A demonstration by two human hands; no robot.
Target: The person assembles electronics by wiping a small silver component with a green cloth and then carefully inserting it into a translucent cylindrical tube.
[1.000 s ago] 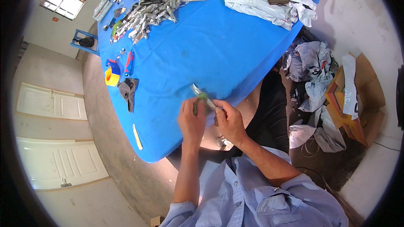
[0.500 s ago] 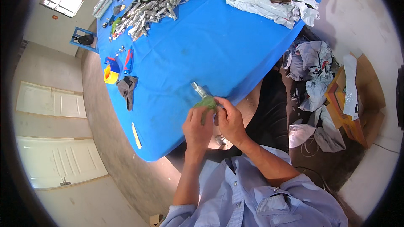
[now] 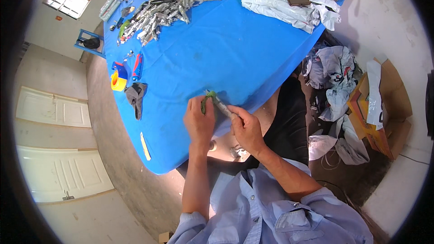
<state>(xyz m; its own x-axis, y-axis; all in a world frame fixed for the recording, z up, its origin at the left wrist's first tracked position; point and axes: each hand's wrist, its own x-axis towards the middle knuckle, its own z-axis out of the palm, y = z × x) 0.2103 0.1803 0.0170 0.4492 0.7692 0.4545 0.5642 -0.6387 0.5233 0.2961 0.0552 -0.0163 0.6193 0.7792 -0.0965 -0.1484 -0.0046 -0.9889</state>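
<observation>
My left hand [image 3: 199,119] and my right hand [image 3: 246,129] meet at the near edge of a table covered in blue cloth [image 3: 217,49]. Between them is a slim silvery tube-like piece [image 3: 220,105]. My right hand grips its near end. My left hand pinches a small green piece [image 3: 204,104] against the tube's far end. Both forearms come up from the lower edge, in light blue sleeves.
A heap of silvery parts [image 3: 167,4] lies at the table's far side, with white bags [image 3: 280,7] beside it. A yellow and blue tape dispenser [image 3: 119,77] and a dark tool [image 3: 135,97] sit at the left. Cloths and cardboard [image 3: 384,104] clutter the floor at right.
Both hands stayed at the table's near edge, working the tube and green piece; the left hand's fingers shifted along the tube's far end. The view tilted slightly.
</observation>
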